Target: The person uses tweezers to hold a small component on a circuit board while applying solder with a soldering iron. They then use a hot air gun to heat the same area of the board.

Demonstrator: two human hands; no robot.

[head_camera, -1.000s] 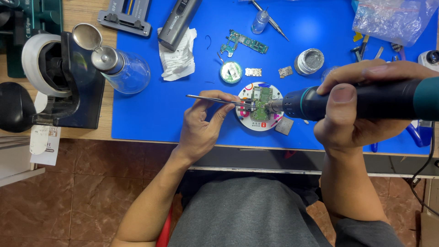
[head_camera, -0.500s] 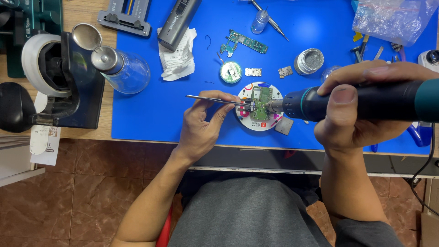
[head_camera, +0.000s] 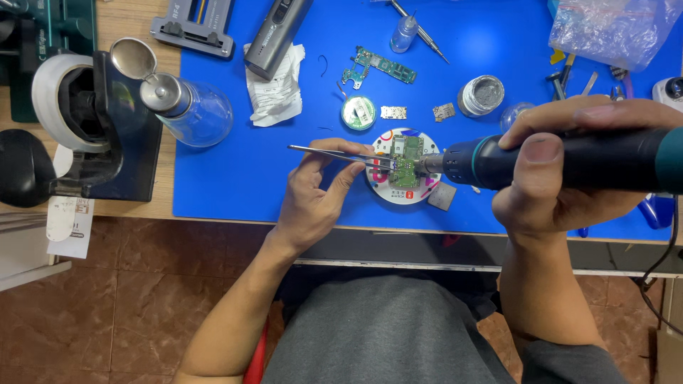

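Blue mat over wooden bench, brown tiles below — left hand pinches tweezers.

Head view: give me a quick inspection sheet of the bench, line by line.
Surface: blue mat on a wooden bench.
Job's things: small green circuit board on a round white disc; tweezers and a dark heat tool both meet the board.
Clutter: glass bottle, crumpled paper, second circuit board, small tin, plastic bag.
Grips: left hand pinches the tweezers; right hand wraps the heat tool.
Cables: black cord hangs at right.
Surroundings: microscope at left; brown tiled floor.
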